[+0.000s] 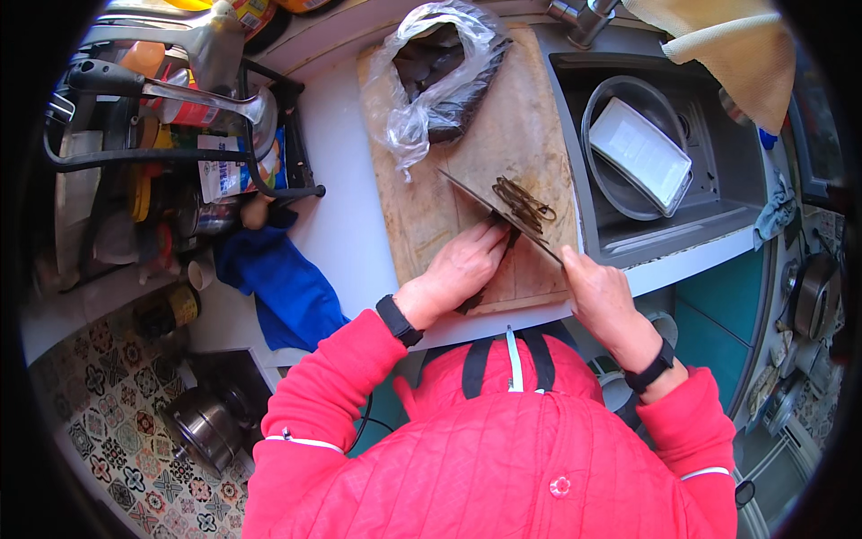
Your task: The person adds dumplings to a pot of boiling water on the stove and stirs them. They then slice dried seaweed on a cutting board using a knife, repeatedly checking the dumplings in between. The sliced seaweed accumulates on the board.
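Note:
My right hand (pixel 596 286) grips the handle of a kitchen knife, whose broad blade (pixel 486 202) slants up and left over a wooden cutting board (pixel 431 215). My left hand (pixel 468 263) presses a dark, flat food piece (pixel 473 301), which looks like kelp, against the board. Its fingertips are close beside the blade, and the hand hides most of the piece. On the blade's far side lies a small heap of thin brown-green strips (pixel 524 202). Farther back on the board stands an open clear plastic bag (pixel 431 87) with dark contents.
Right of the board, a sink (pixel 714 168) holds a metal basin (pixel 596 162) with a white tray (pixel 640 151) in it. At left stand a black wire rack (pixel 155 156) with utensils and packets, and a blue cloth (pixel 289 290). A tan cloth (pixel 741 54) hangs near the faucet (pixel 586 20).

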A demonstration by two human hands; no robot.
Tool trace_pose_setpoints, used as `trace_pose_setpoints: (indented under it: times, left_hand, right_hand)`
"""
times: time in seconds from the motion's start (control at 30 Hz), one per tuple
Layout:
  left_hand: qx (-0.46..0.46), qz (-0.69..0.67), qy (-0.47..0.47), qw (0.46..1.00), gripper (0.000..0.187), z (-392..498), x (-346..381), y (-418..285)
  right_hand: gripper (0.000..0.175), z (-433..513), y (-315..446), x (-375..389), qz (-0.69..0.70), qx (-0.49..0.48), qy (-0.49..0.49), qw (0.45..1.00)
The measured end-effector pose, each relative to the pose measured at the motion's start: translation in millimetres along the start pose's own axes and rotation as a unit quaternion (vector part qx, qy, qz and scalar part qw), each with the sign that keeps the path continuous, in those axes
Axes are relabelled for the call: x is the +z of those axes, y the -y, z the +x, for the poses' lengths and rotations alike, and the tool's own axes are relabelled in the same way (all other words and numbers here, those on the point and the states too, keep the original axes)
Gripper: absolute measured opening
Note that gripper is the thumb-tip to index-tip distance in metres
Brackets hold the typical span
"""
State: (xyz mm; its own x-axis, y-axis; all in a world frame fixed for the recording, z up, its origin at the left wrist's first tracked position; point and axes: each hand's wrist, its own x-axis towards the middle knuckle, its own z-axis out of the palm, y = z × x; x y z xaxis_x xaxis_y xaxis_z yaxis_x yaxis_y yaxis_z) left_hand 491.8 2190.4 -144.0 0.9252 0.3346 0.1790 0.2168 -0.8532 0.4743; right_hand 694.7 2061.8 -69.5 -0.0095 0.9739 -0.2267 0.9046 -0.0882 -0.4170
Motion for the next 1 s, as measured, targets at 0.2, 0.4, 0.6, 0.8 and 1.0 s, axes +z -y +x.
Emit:
trace_pose_setpoints:
  times: [0.2,0.4,0.6,0.8,1.0]
  left_hand:
    - [0.011,0.000,-0.026,1.000,0.037,1,-2,-1]
    - [0.018,0.014,-0.031,0.999,0.038,-1,0,0]
    - [0.000,0.012,-0.006,1.000,0.038,-3,1,-1]
    - [0.016,0.032,-0.035,0.999,0.039,-7,5,-3]
    - [0.018,0.022,-0.049,0.998,0.035,-13,4,-6]
  right_hand:
    - [0.037,18,-3,19,0.048,-0.030,-0.083,0.995]
    - [0.034,-6,-3,-2,0.028,-0.003,-0.008,1.000]
    - [0.035,17,2,16,0.029,-0.025,-0.050,0.998]
    - [0.036,20,3,10,0.047,-0.039,-0.091,0.994]
    - [0.028,0,0,-15,0.008,-0.060,-0.161,0.985]
